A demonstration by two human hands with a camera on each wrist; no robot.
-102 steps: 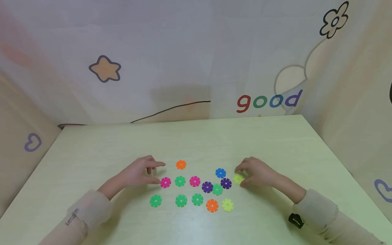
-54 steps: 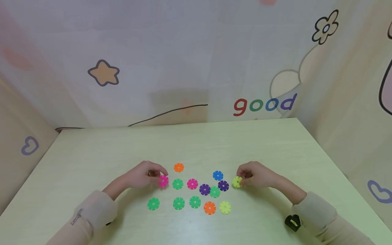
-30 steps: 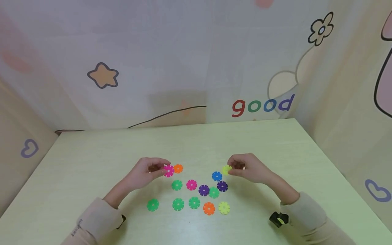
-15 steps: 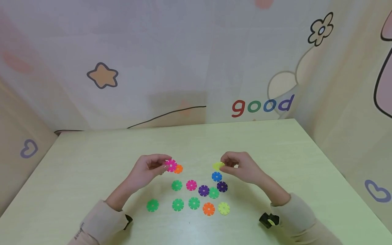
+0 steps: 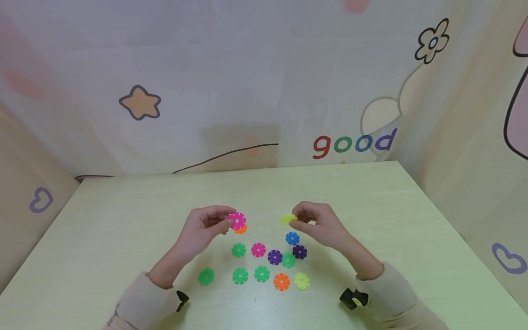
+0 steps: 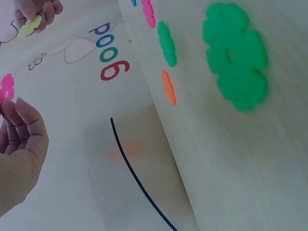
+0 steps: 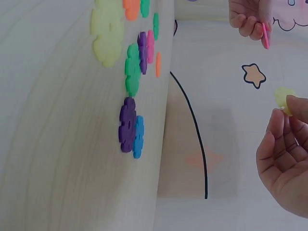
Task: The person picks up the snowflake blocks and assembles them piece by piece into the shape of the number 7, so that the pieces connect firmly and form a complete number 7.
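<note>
My left hand (image 5: 205, 227) pinches a pink notched plastic disc (image 5: 238, 221) between thumb and fingers, raised above the table. In the head view that disc partly covers an orange disc (image 5: 240, 230) lying on the tabletop. Opposite, my right hand (image 5: 319, 223) pinches a yellow notched disc (image 5: 288, 219), which is tilted so it looks thin from the head. A gap separates the two held discs. The right wrist view shows the yellow disc (image 7: 285, 97) at the thumb and fingertips, with the pink disc (image 7: 265, 36) seen edge-on in the left hand beyond.
Several loose discs lie flat on the pale table (image 5: 136, 215) below the hands: a blue disc (image 5: 292, 238), a pink one, two purple ones, several green discs (image 5: 240, 276), an orange disc (image 5: 282, 282) and a yellow disc (image 5: 302, 281). A printed curtain (image 5: 231, 68) stands behind the table.
Both hands have taken hold of a disc, left the pink one and right the yellow one, lifted them off the table and brought them closer together. The yellow disc has turned flatter to the head view.
</note>
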